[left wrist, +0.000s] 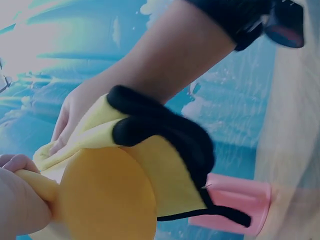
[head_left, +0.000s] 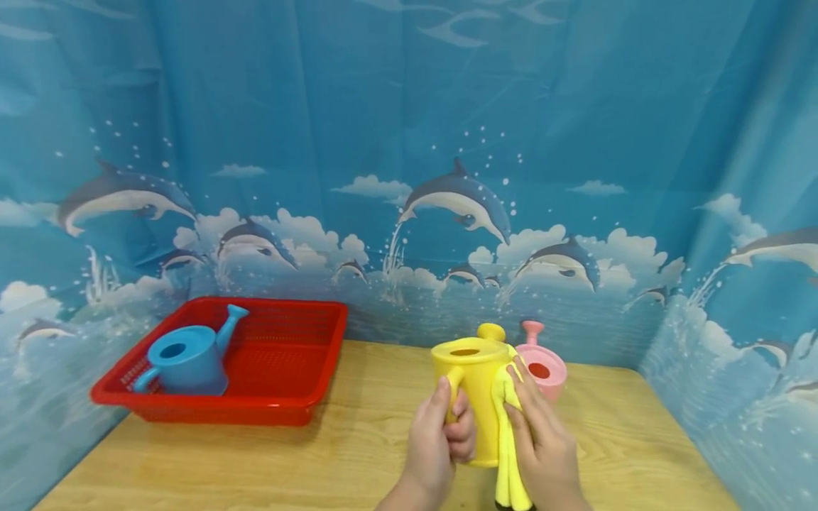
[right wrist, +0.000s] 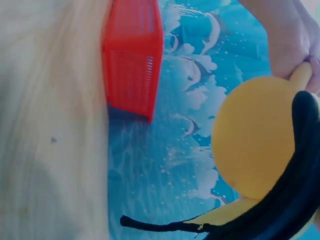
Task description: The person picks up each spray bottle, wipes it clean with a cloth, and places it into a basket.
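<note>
A yellow watering can (head_left: 479, 433) is held up off the table, its round underside facing both wrist cameras. My left hand (head_left: 437, 443) grips its handle, fingers wrapped around. Against the can's right side, my right hand (head_left: 546, 443) holds a yellow cloth (head_left: 508, 458) with black edging. The cloth's lower end hangs down, and its black border (left wrist: 200, 150) shows large in the left wrist view. Part of the can's spout is hidden behind its body. Just behind the cloth, a pink watering can (head_left: 551, 376) stands on the table, partly covered by the right hand.
At the left of the wooden table (head_left: 358, 440) sits a red plastic basket (head_left: 287, 406) with slotted sides. Inside it rests a blue watering can (head_left: 198, 365), spout pointing up and right. A blue dolphin-print curtain (head_left: 358, 142) hangs behind the table and along its sides.
</note>
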Action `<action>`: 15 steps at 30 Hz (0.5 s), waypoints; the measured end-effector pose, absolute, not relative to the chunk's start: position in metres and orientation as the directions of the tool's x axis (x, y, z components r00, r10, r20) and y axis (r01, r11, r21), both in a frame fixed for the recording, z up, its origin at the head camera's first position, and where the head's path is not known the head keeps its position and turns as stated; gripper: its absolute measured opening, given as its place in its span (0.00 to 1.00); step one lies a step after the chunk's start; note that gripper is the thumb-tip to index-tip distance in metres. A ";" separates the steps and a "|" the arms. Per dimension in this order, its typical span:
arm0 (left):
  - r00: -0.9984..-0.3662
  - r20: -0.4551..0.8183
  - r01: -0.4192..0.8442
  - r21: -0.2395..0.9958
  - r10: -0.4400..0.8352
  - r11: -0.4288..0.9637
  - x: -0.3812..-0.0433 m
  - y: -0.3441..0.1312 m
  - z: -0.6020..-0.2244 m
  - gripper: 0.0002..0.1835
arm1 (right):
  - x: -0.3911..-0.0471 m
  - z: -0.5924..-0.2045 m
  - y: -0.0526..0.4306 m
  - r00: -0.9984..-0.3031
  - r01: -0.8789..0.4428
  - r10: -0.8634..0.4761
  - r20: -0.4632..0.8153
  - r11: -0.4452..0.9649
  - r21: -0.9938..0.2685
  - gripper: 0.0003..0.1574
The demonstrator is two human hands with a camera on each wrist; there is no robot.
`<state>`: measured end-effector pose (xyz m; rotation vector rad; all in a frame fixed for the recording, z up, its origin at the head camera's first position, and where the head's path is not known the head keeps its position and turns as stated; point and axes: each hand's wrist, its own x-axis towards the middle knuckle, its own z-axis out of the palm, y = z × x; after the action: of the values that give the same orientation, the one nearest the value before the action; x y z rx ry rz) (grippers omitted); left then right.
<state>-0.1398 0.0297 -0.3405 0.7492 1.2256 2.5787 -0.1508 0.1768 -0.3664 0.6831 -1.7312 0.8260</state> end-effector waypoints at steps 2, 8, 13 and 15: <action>-0.857 0.387 0.076 0.748 0.340 -0.660 -0.142 0.025 -0.338 0.21 | -0.151 -0.369 0.173 -0.297 -0.759 -0.073 0.952 0.623 -0.189 0.23; -0.858 0.455 0.160 0.675 0.236 -0.720 -0.150 0.004 -0.330 0.21 | -0.149 -0.375 0.158 -0.219 -0.752 -0.153 0.963 0.656 -0.067 0.23; -0.859 0.469 0.182 0.653 0.204 -0.735 -0.154 -0.005 -0.327 0.21 | -0.145 -0.377 0.152 -0.255 -0.723 -0.165 0.953 0.687 -0.075 0.23; -0.834 0.508 0.189 0.631 0.217 -0.752 -0.155 -0.004 -0.328 0.22 | -0.144 -0.377 0.153 -0.279 -0.721 -0.160 0.947 0.686 -0.097 0.23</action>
<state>-0.1551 -0.0044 -0.3277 0.9014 1.0996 2.7841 -0.1443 0.1530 -0.3765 0.6991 -1.8035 0.6402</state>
